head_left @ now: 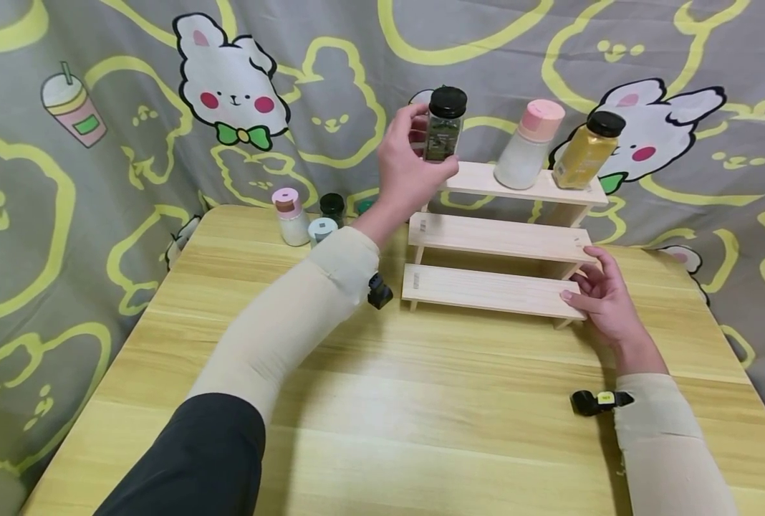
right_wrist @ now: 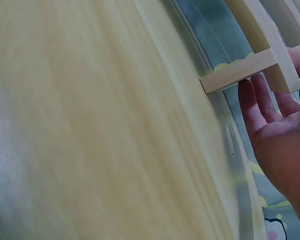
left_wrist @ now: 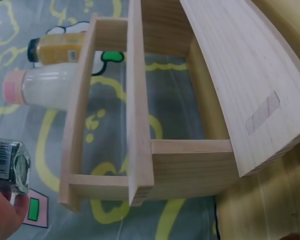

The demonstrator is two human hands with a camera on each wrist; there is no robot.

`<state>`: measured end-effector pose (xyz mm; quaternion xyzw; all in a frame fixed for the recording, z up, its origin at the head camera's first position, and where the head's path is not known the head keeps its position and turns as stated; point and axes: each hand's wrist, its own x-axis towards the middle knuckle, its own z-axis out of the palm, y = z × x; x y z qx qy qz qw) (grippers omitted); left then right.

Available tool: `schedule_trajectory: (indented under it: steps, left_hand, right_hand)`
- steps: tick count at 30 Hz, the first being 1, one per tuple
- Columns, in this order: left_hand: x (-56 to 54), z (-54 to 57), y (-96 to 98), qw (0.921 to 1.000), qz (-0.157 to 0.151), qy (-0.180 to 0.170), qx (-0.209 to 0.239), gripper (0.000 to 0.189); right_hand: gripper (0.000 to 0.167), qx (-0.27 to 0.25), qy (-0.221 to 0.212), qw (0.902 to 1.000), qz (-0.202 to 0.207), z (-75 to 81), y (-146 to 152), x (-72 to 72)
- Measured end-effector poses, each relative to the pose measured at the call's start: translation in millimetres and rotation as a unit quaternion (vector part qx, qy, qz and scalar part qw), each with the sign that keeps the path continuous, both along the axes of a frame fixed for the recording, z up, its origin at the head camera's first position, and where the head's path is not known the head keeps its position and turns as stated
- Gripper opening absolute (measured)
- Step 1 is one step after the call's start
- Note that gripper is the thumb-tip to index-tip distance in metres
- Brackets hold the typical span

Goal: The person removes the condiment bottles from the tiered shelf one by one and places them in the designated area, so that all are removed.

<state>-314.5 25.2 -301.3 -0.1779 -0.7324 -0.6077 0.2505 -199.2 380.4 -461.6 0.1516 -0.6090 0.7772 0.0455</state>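
My left hand (head_left: 411, 168) grips a glass spice jar (head_left: 443, 132) with a black lid and dark green flakes inside. It holds the jar upright over the left end of a three-tier wooden shelf rack (head_left: 498, 236). In the left wrist view, a gap shows between the jar's base (left_wrist: 15, 167) and the top board (left_wrist: 77, 120). At the rack's right end, my right hand (head_left: 608, 297) grips the side, its thumb on the lowest board. The right wrist view shows fingers (right_wrist: 250, 102) against a short support (right_wrist: 240, 71). A pink-capped white bottle (head_left: 528, 147) and a black-capped yellow jar (head_left: 589, 152) stand on the top board.
At the table's back left stand a pink-capped shaker (head_left: 290, 217), a dark-lidded jar (head_left: 332, 206) and a pale-blue-lidded container (head_left: 322, 229). A green item (head_left: 364, 206) is partly hidden by my left arm. The patterned curtain (head_left: 331, 93) hangs behind the wooden table (head_left: 421, 401).
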Motion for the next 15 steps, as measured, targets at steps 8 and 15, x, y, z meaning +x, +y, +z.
schedule_trajectory:
  steps: [8,15]
  left_hand:
    - [10.5,5.3,-11.9,0.9995,-0.007,0.009,0.030,0.069]
    - [21.1,9.6,-24.6,0.9979,-0.004,0.013,0.063,0.067]
  right_hand:
    - [0.087,-0.003,0.006,1.0000,0.002,-0.8,0,0.1]
    - [0.087,-0.007,0.007,0.9999,0.006,-1.4,0,-0.4]
